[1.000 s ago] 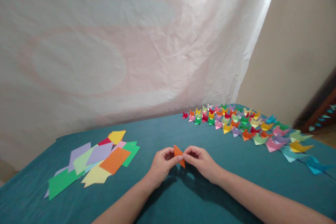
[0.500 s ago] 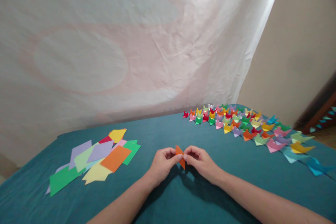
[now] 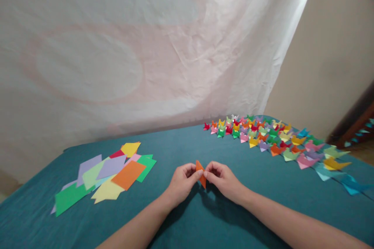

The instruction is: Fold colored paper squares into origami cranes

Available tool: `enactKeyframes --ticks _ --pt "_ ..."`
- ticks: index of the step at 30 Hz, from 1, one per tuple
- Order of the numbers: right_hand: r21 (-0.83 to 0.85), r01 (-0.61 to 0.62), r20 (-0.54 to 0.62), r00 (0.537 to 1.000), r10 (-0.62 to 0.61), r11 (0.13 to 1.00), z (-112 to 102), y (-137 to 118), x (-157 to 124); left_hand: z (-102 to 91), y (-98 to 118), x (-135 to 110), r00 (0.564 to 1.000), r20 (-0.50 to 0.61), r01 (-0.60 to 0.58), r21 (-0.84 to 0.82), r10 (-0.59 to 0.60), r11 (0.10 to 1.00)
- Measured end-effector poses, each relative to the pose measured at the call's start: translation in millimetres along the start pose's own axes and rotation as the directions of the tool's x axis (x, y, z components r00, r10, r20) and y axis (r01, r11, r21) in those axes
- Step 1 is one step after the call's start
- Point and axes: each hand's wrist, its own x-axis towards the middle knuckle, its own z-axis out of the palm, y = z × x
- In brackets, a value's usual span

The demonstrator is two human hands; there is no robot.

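Note:
A small folded piece of orange paper (image 3: 201, 179) is held just above the table, between my two hands. My left hand (image 3: 183, 183) pinches its left side between thumb and fingers. From the right, my right hand (image 3: 223, 181) pinches the same piece, the thumb tip close to the left thumb. The paper stands upright, with a pointed end at top and bottom. My fingers cover its middle, so the inner folds are hidden.
Loose sheets of coloured paper (image 3: 128, 175) lie in an overlapping pile on the left of the green tablecloth (image 3: 175, 146). Rows of folded paper birds (image 3: 276, 149) stand along the right side. A pale hanging sheet (image 3: 163, 66) rises behind the table.
Both hands keep their pinch on the orange folded paper. Almost nothing has moved; the paper's tip is very slightly shifted.

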Motion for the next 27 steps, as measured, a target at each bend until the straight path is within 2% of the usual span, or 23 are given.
enactKeyframes --ticks 5,10,20,27 --pt "0.066 0.001 -0.004 1.0 -0.001 0.998 -0.9 -4.3 -0.2 -1.7 4.3 -1.0 0.998 0.063 0.025 -0.025 -0.024 0.999" --pt "0.13 0.071 -0.058 0.996 -0.064 0.989 -3.4 -4.2 0.2 -3.4 6.9 -2.5 0.989 0.133 0.072 -0.012 -0.07 0.997" --pt "-0.013 0.19 -0.028 0.981 -0.191 0.982 -7.6 -6.5 -0.6 -5.1 10.3 -2.5 0.981 0.162 0.112 -0.012 -0.108 0.994" --pt "-0.048 0.262 0.027 0.965 -0.261 0.964 -7.6 -8.0 0.0 -5.2 9.2 -1.6 0.978 0.166 0.127 -0.008 -0.124 0.992"
